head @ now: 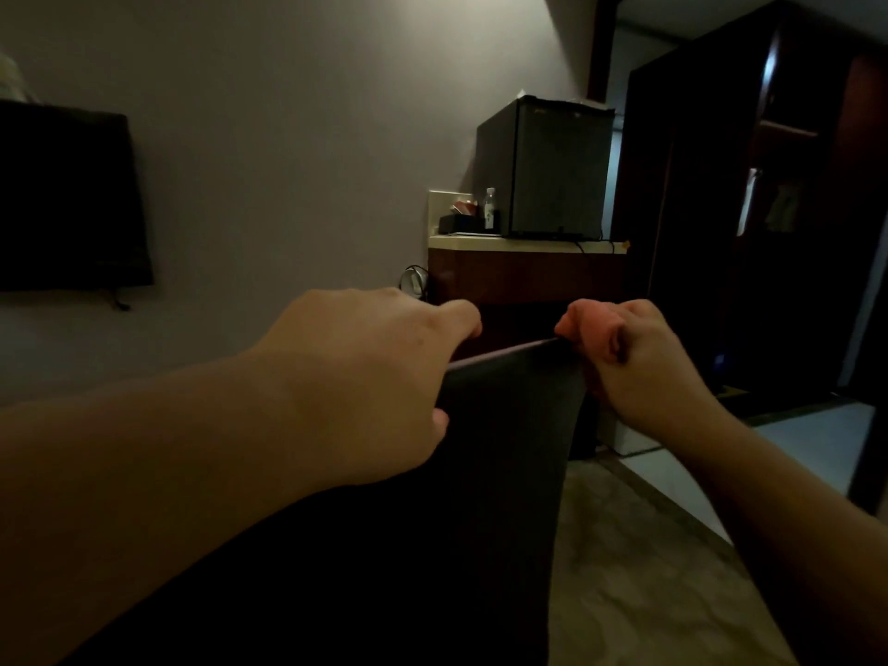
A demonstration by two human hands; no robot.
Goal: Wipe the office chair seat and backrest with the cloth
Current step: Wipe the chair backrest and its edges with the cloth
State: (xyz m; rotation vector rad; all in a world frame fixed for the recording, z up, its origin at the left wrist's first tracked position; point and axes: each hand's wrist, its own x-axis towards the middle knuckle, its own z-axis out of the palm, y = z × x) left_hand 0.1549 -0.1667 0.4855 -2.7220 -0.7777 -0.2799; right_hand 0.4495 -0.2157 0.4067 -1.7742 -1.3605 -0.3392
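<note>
A dark grey cloth (pixel 504 449) hangs spread out in front of me, its top edge stretched between both hands. My left hand (pixel 375 377) grips the top edge on the left, fingers curled over it and thumb on the near side. My right hand (pixel 634 362) pinches the cloth's upper right corner. The cloth drops from there to the bottom of the frame and hides whatever is behind it. I cannot make out the office chair in this dim view.
A dark television (pixel 67 199) hangs on the wall at left. Ahead, a wooden counter (pixel 528 276) carries a small black fridge (pixel 552 170) and a bottle (pixel 489 209). A dark wardrobe (pixel 769 209) stands at right. Patterned carpet (pixel 648 569) meets pale tiles (pixel 807 449).
</note>
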